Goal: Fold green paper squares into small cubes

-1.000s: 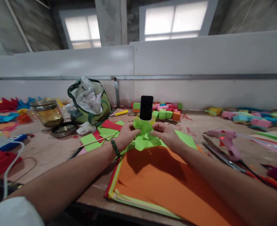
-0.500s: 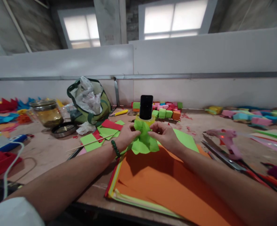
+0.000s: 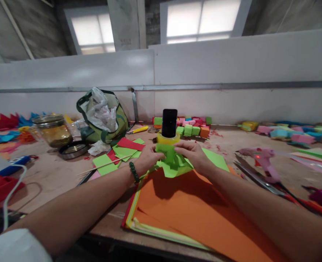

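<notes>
A crumpled piece of light green paper (image 3: 176, 166) hangs between my two hands, above a stack of coloured sheets with an orange sheet (image 3: 188, 207) on top. My left hand (image 3: 150, 156) pinches its left side, thumb against fingers. Its right side is gripped by my right hand (image 3: 192, 154), fingertips bent over the edge. Just behind the paper, a black phone (image 3: 169, 123) stands upright on a yellow roll of tape (image 3: 165, 139). A flat green sheet (image 3: 214, 159) lies partly under my right wrist.
Left of my hands lie green and red paper pieces (image 3: 105, 164), a wooden stick (image 3: 103, 165) and a yellow cutter (image 3: 137, 130). A bag (image 3: 103, 116) and glass jar (image 3: 53, 129) stand behind. A pink glue gun (image 3: 264, 163) and scissors (image 3: 259, 178) lie right, paper cubes (image 3: 188, 130) behind.
The green paper has been bunched up: its top edge sits lower and its lower part flares out to the right. Both hands keep hold of it, my right hand shifted slightly.
</notes>
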Motion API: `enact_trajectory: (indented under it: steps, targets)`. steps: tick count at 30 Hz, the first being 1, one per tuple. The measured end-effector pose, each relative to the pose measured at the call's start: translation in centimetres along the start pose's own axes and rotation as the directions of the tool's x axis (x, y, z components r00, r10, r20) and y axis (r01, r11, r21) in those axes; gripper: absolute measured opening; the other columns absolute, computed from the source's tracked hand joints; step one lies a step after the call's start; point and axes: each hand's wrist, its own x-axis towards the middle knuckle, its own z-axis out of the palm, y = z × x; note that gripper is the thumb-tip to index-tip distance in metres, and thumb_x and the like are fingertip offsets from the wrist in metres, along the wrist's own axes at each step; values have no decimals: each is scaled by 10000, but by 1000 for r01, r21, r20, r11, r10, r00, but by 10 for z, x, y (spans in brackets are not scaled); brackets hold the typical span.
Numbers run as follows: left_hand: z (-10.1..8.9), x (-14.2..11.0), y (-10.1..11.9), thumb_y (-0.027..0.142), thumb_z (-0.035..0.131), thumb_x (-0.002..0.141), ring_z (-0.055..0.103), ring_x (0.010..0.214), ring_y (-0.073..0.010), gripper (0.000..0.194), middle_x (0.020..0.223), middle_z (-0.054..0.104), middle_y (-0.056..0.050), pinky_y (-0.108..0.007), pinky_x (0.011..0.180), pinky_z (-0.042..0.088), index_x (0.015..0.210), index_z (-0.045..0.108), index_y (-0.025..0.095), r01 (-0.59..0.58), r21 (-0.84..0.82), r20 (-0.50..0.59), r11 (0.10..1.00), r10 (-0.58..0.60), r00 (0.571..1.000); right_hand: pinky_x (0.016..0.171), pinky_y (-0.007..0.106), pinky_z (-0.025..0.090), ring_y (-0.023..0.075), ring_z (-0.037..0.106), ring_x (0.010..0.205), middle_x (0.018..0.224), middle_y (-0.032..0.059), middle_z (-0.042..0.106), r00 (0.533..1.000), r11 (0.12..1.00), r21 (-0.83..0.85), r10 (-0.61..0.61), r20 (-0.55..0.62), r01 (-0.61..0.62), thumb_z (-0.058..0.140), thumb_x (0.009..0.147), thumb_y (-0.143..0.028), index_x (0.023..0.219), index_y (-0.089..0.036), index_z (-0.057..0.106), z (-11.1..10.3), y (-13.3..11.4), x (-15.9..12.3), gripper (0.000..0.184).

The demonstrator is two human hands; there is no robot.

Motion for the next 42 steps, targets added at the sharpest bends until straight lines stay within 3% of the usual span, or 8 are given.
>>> enact_trajectory:
  steps: [4,10,15,21,27,31,38,42]
  targets:
    - [-3,3,-3,173,573,520,402,449,-65,109,523,504,48,-180,407,307,620,567,131,25,-7,-84,1000,-25,996,752,292,447,173,592,848,916,35,684,996,999,-26,-26,85,29,720,672,-411,945,-187,682,-1,-6,0,356]
    - [-2,4,-5,164,569,507,444,453,-79,140,533,540,37,-181,407,344,642,584,128,33,-13,-101,999,-34,994,560,251,407,109,520,569,658,-18,619,994,994,1,106,-11,-106,746,565,-361,712,-173,617,-3,12,7,272]
    - [-1,4,-4,146,568,516,493,495,-88,166,584,587,26,-182,452,379,674,615,125,31,-38,-86,999,-34,996,407,211,255,72,385,405,492,-67,519,989,990,-6,144,-25,-144,714,551,-279,679,-191,569,-1,13,8,213]
    - [2,1,2,107,581,507,577,616,-134,210,657,645,5,-205,543,440,708,638,124,39,-65,-71,997,-43,997,418,212,244,59,341,408,451,-85,439,993,992,47,119,-24,-118,599,524,-182,640,-186,593,1,4,3,117]
    - [4,-2,5,83,570,509,541,566,-101,247,639,622,30,-185,512,412,743,630,131,57,-73,-52,996,-61,997,425,229,232,58,342,427,512,-53,517,992,991,60,123,-25,-122,628,494,-176,612,-170,640,0,9,5,119]
    - [4,-3,7,75,557,509,515,535,-90,236,611,602,37,-181,494,394,730,618,128,76,-59,-44,995,-79,996,405,231,188,62,302,399,445,-68,456,988,987,62,151,-39,-148,626,514,-172,596,-180,619,2,9,4,83]
    - [5,-4,1,113,537,511,438,452,-71,143,523,524,57,-180,438,332,650,565,137,82,-18,12,996,-82,997,548,255,419,110,530,550,640,-17,636,988,983,107,155,-18,-152,775,507,-302,675,-174,659,7,5,0,241]
    - [6,-6,-1,109,529,489,401,443,-61,94,487,470,65,-175,422,291,575,514,145,86,7,28,996,-86,996,560,272,440,128,555,566,656,5,652,985,976,133,170,33,-173,796,552,-397,714,-162,689,6,6,-2,305]
